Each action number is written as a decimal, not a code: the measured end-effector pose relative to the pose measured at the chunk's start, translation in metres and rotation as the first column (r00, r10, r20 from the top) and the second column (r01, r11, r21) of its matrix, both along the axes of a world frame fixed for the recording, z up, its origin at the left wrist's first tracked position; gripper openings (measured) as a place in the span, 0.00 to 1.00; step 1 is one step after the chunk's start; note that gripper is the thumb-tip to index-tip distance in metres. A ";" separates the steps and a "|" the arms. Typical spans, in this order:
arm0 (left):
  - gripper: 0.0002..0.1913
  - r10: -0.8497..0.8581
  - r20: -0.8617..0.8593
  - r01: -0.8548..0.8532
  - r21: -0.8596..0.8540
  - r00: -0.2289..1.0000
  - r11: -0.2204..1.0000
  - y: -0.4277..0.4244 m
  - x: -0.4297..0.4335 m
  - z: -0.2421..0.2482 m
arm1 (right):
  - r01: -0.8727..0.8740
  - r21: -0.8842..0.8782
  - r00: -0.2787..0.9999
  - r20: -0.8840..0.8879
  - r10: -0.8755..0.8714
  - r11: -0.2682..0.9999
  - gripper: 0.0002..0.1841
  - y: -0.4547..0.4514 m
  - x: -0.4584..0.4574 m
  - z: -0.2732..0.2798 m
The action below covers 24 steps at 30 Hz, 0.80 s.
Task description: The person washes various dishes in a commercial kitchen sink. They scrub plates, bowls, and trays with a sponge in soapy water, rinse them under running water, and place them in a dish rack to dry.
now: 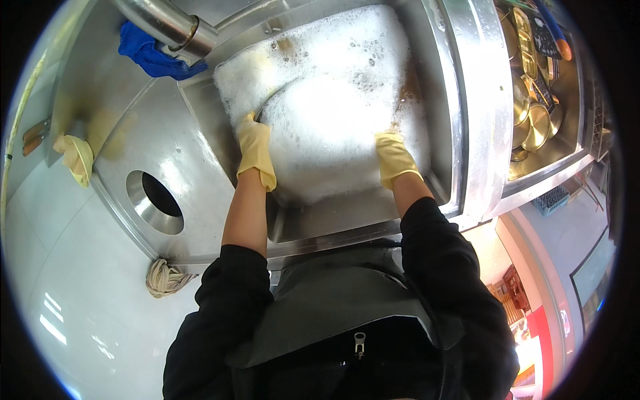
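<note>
Both my hands wear yellow rubber gloves and reach into a stainless steel sink point(320, 220) filled with white foam point(330, 105). My left hand point(254, 150) is at the left side of the foam, its fingertips sunk at the dark curved edge of some round thing point(267, 102) that lies mostly under the suds. My right hand point(396, 157) dips into the foam at the right side, its fingers hidden. What it touches there cannot be seen.
A thick metal pipe point(165, 25) crosses the upper left above a blue cloth point(150, 52). The steel counter point(150, 125) has a round hole point(156, 202). Another yellow glove point(77, 157) hangs on its left edge, a rag point(167, 279) below. Metal pans point(537, 127) fill a basin at right.
</note>
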State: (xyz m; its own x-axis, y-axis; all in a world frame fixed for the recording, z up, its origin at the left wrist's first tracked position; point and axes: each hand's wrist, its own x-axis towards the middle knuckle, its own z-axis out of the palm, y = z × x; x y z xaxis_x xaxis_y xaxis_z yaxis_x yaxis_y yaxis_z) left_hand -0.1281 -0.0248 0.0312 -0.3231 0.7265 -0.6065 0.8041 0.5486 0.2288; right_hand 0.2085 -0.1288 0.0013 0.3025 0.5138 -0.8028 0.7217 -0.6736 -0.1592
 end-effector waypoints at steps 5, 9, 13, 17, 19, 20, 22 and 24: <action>0.22 -0.158 -0.085 0.151 -0.089 0.984 0.985 0.010 0.010 0.007 | -0.023 -0.014 1.000 -0.003 0.023 1.000 0.18 0.037 0.004 0.020; 0.23 -0.132 -0.086 0.139 0.078 0.988 0.987 0.004 0.055 0.026 | 0.079 0.021 0.997 0.004 -0.080 0.997 0.17 0.100 0.011 0.057; 0.35 0.165 0.590 -0.301 0.140 0.790 0.943 -0.020 0.120 0.036 | 0.476 0.181 0.867 -0.261 -0.425 0.861 0.17 0.126 -0.005 0.098; 0.32 0.515 0.850 -0.287 -0.468 0.111 0.836 -0.025 0.139 0.034 | 0.855 -0.137 0.251 -0.735 -0.630 0.500 0.13 0.106 -0.038 0.115; 0.28 0.621 0.723 -0.182 -0.596 0.304 0.783 -0.029 0.136 0.035 | 0.539 0.089 0.687 -0.622 -0.376 0.837 0.19 0.093 -0.048 0.111; 0.32 0.638 0.623 -0.122 -0.665 0.453 0.737 -0.029 0.133 0.035 | 0.313 0.151 0.830 -0.524 -0.193 0.938 0.24 0.087 -0.051 0.107; 0.26 0.606 0.665 -0.145 -0.613 0.436 0.777 -0.038 0.131 0.037 | -0.176 0.181 0.943 -0.252 0.219 0.968 0.33 0.080 -0.051 0.098; 0.22 0.617 0.621 -0.202 -0.607 0.482 0.769 -0.048 0.128 0.038 | 0.206 0.133 0.930 -0.336 -0.152 0.970 0.31 0.076 -0.044 0.092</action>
